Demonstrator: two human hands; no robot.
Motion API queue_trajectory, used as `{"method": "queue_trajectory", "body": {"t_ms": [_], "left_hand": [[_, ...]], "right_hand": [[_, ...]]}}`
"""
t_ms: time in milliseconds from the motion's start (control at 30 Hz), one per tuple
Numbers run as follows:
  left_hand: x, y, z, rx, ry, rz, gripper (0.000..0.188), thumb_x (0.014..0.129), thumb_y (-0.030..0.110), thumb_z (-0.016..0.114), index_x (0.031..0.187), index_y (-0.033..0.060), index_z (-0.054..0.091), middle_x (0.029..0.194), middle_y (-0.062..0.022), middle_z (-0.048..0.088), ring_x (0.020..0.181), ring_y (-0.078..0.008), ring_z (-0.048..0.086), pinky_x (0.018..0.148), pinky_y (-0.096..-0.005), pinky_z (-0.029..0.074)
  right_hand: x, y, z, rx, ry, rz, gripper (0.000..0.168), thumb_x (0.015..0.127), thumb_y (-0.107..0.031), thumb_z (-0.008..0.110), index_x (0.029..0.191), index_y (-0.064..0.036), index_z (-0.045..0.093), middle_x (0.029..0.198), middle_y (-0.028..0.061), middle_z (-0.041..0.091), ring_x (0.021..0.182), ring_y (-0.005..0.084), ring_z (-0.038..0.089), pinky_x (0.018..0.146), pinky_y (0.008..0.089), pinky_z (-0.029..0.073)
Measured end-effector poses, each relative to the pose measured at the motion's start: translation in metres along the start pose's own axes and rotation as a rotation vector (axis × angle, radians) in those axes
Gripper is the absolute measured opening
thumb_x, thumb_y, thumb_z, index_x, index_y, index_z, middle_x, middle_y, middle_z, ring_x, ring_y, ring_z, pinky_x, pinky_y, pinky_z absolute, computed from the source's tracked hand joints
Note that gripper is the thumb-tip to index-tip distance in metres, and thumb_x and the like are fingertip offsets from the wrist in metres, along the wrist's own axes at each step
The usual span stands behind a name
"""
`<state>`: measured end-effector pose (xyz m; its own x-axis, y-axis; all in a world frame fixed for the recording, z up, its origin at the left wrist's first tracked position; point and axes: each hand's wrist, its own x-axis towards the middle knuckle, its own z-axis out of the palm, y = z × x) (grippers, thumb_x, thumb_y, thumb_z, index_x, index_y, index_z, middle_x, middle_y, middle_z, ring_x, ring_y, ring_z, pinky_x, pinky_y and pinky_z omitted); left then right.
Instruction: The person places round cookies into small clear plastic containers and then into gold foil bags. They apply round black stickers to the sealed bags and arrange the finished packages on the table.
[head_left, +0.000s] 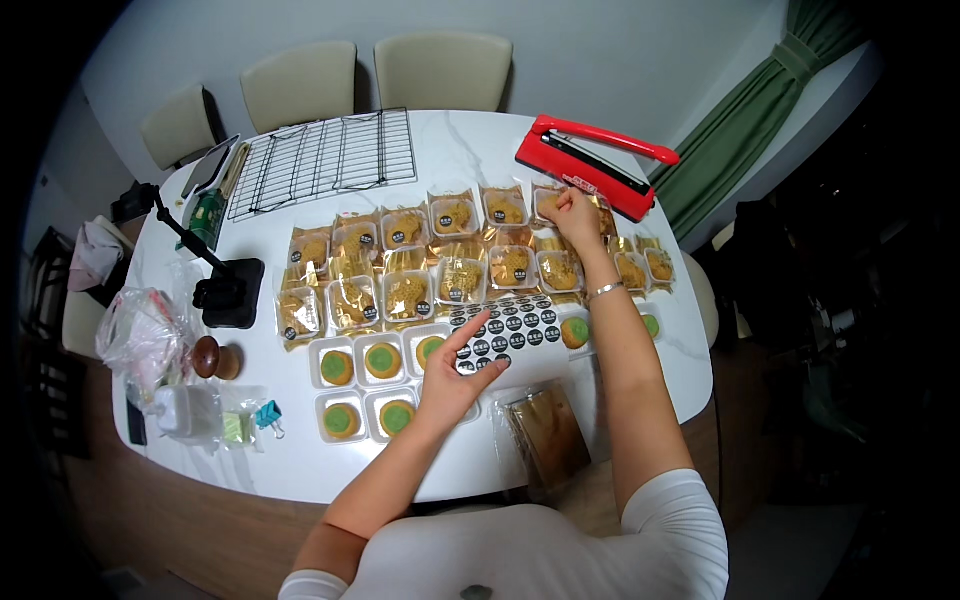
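My left hand (457, 371) holds a sheet of round black stickers (517, 326), its thumb lying on the sheet and the index finger stretched along the edge. White writing marks the stickers. At the back right, my right hand (576, 217) is over a wrapped pastry (545, 202) in a clear tray, fingertips drawn together at the wrapper. Whether a sticker is between them is too small to tell. Two rows of pastries in gold-clear bags (407, 295) lie beyond the sheet, many with a black sticker. Nearer me, green-topped pastries (383, 361) sit unwrapped in white plastic trays.
A red heat sealer (589, 169) stands at the back right, beside a black wire cooling rack (322, 161) further left. On the left are a black stand (229, 292), a plastic bag (142, 330), a wooden stamp (216, 358) and a teal binder clip (268, 415). Gold bags (551, 431) lie near me.
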<state>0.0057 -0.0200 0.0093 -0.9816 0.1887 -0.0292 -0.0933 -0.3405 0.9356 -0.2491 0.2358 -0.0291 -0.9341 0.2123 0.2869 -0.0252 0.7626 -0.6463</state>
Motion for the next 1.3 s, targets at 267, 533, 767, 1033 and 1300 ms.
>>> {"method": "queue_trajectory", "body": {"t_ms": [267,533,767,1033,1300], "left_hand": [[0.001,0.003,0.003,0.003,-0.013,-0.016,0.066,0.076,-0.009,0.072,0.136,0.0029,0.049,0.108,-0.0039,0.067,0.095,-0.0082,0.062,0.087,-0.0224,0.048],[0.002,-0.007,-0.003,0.062,0.035,0.032,0.062,0.080,-0.011,0.065,0.137,0.0040,0.048,0.115,-0.0051,0.063,0.098,-0.0085,0.059,0.088,-0.0234,0.046],[0.002,-0.012,0.003,0.033,0.090,0.113,0.066,0.078,-0.013,0.066,0.137,0.0043,0.041,0.120,-0.0064,0.057,0.105,-0.0129,0.057,0.095,-0.0265,0.045],[-0.004,-0.003,0.011,-0.045,0.017,0.129,0.071,0.078,-0.011,0.068,0.140,0.0014,0.036,0.118,-0.0091,0.058,0.104,-0.0137,0.060,0.090,-0.0257,0.050],[-0.009,0.004,0.013,-0.014,-0.086,0.101,0.065,0.082,-0.009,0.066,0.141,0.0006,0.038,0.117,-0.0099,0.061,0.103,-0.0115,0.060,0.086,-0.0234,0.049]], "right_hand": [[0.008,0.020,-0.004,-0.036,0.099,-0.049,0.027,0.073,-0.023,0.079,0.075,-0.005,0.059,0.067,0.0092,0.062,0.063,0.0246,0.061,0.060,0.0368,0.049],[-0.077,-0.046,-0.060,0.322,0.059,-0.203,0.010,0.079,-0.011,0.071,0.082,-0.004,0.064,0.069,0.0077,0.060,0.063,0.0157,0.059,0.059,0.0298,0.047],[-0.228,-0.105,-0.102,0.236,-0.008,-0.357,0.013,0.071,-0.006,0.077,0.079,-0.006,0.068,0.087,0.0052,0.060,0.081,0.0203,0.056,0.063,0.0296,0.045],[-0.262,-0.122,-0.102,-0.041,0.092,-0.498,0.023,0.068,-0.020,0.079,0.090,-0.016,0.072,0.096,0.0000,0.059,0.103,0.0257,0.052,0.093,0.0414,0.031],[-0.269,-0.115,-0.098,0.042,0.064,-0.469,0.026,0.067,-0.013,0.079,0.091,-0.014,0.071,0.092,0.0003,0.060,0.100,0.0236,0.055,0.088,0.0386,0.034]]}}
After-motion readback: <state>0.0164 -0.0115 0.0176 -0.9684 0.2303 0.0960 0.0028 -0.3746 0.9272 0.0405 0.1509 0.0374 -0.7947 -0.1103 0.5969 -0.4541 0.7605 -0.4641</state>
